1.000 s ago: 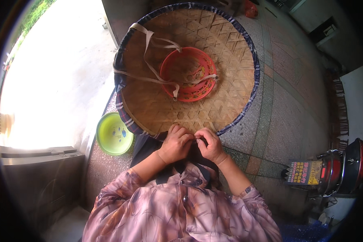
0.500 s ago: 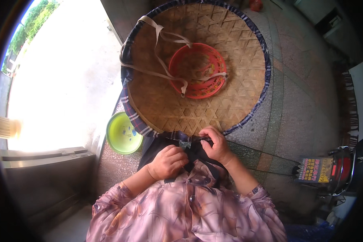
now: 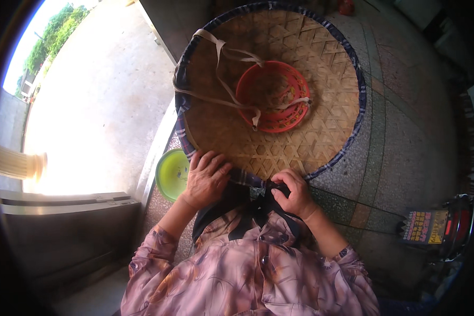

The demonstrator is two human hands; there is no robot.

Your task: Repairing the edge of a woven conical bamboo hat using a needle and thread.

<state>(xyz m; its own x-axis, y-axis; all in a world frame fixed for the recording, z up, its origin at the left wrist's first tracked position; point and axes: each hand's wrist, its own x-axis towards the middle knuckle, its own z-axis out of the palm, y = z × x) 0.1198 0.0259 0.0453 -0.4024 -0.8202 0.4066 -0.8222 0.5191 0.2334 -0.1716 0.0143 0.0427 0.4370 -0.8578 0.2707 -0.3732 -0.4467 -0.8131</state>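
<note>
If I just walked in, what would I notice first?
The big round woven tray at top middle, with the left hand and right hand at its near edge. Inside it sits a red basket, with a pale strap. A green bowl peeks out at lower left.

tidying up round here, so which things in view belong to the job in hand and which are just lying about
Likely in the job:
woven tray
its checked cloth edging, with the left hand and right hand at it

Seemingly just lying about:
red basket in the tray and pale strap, both untouched
green basin
motorbike at right
</note>
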